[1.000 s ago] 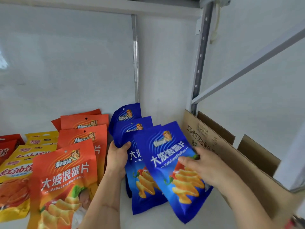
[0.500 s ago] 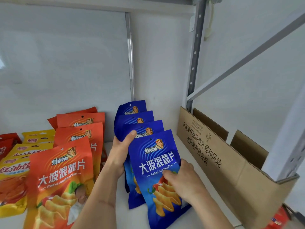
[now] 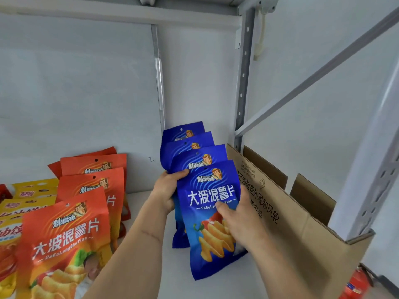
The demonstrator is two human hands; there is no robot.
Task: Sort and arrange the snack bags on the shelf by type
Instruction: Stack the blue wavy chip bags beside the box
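A white shelf [image 3: 151, 212] seen from above, with a person's two bare hands at centre frame. Four blue snack bags [image 3: 195, 157] stand overlapped in a row, running from centre toward twelve o'clock. The front blue bag [image 3: 210, 214] leans at the near end of that row. The left hand [image 3: 165, 190] grips the left edge of the row, thumb curled over the third bag's front. The right hand [image 3: 235, 214] holds the front blue bag's right side, thumb pressed on its printed face, fingers [image 3: 245, 194] curled behind it. At three o'clock, just beside the bags, stands an open cardboard box [image 3: 287, 231] with black printing on its side; its contents are hidden. At nine o'clock a row of orange snack bags [image 3: 64, 234] stands overlapped, apart from the blue row. Farther toward nine o'clock are yellow snack bags [image 3: 32, 190], with red bags [image 3: 4, 192] at the frame edge. A grey perforated upright post [image 3: 243, 83] rises behind the box. At five o'clock a red fire extinguisher [image 3: 354, 283] shows below the shelf.
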